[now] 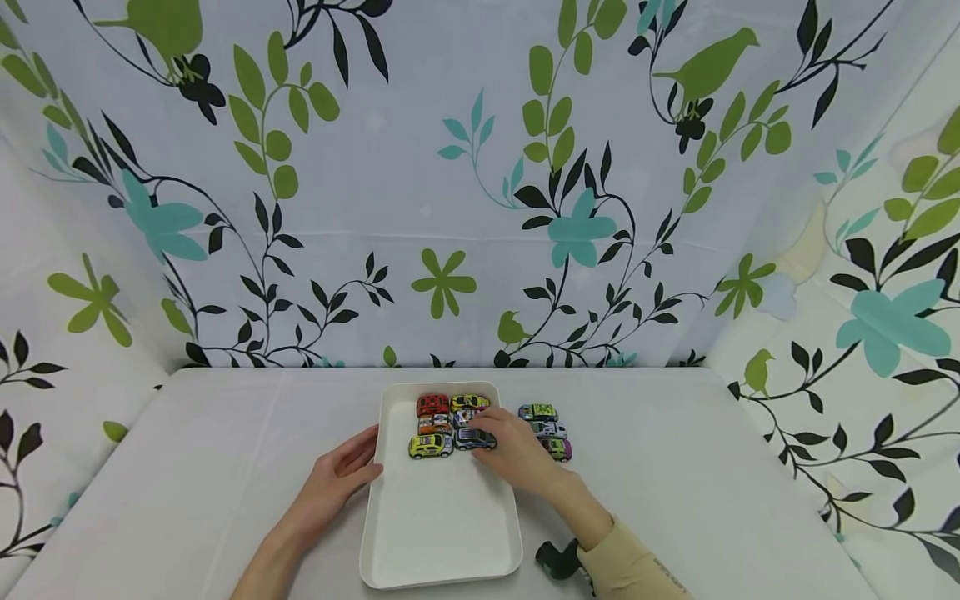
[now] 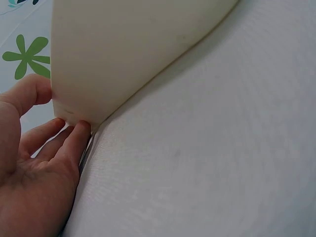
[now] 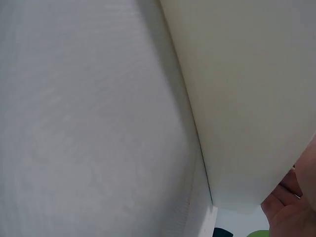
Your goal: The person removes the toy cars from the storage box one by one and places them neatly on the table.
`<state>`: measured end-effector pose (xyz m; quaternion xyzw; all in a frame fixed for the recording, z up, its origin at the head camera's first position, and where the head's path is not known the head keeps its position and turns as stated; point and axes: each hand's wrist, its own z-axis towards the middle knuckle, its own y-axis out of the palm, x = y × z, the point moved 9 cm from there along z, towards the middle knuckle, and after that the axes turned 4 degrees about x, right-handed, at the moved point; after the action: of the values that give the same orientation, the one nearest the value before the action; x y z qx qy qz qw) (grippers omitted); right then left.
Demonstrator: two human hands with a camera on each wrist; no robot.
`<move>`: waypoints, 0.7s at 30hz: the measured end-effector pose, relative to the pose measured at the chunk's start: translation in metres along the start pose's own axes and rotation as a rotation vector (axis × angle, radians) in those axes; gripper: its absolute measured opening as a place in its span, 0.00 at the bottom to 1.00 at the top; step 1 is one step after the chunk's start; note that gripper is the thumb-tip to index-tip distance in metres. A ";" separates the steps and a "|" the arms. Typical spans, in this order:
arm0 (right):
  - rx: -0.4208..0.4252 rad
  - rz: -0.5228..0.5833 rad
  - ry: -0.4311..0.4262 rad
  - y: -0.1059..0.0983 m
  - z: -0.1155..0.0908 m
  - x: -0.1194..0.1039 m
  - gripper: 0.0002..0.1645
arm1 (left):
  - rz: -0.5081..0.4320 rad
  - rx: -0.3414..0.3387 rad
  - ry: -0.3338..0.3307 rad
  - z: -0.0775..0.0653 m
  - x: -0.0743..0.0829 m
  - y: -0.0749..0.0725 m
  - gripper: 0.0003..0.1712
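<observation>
A white tray [image 1: 442,533] lies on the table, with several small toy cars grouped in its far part. My right hand [image 1: 517,446] reaches over the tray's right rim and pinches a dark toy car [image 1: 472,439] between thumb and fingers. Beside that one is a yellow toy car [image 1: 431,447]; behind them are an orange car [image 1: 435,424], a white patterned car [image 1: 463,417] partly covered by my fingers, a red car [image 1: 432,405] and another yellow car [image 1: 470,402]. My left hand [image 1: 341,475] rests its fingertips against the tray's left outer wall [image 2: 118,54].
On the table right of the tray, a green toy car [image 1: 537,412], a white one [image 1: 549,430] and a green-purple one [image 1: 558,449] stand in a column, partly behind my right hand. A dark wrist device [image 1: 557,561] sits by the right sleeve. Leaf-patterned cloth [image 1: 405,208] hangs behind the table.
</observation>
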<state>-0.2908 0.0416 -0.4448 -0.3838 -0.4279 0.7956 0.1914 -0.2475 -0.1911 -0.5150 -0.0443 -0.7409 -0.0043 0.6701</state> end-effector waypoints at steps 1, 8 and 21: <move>0.001 -0.007 0.002 0.001 0.000 0.000 0.21 | 0.000 -0.002 -0.001 0.000 0.000 0.000 0.40; 0.000 -0.012 0.006 0.003 0.002 0.001 0.21 | 0.001 0.000 -0.005 0.001 -0.001 0.001 0.41; -0.023 -0.033 0.012 0.006 0.004 0.001 0.21 | 0.010 0.001 0.001 0.000 0.000 0.000 0.41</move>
<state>-0.2940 0.0371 -0.4487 -0.3837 -0.4422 0.7849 0.2029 -0.2477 -0.1907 -0.5156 -0.0479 -0.7405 -0.0006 0.6704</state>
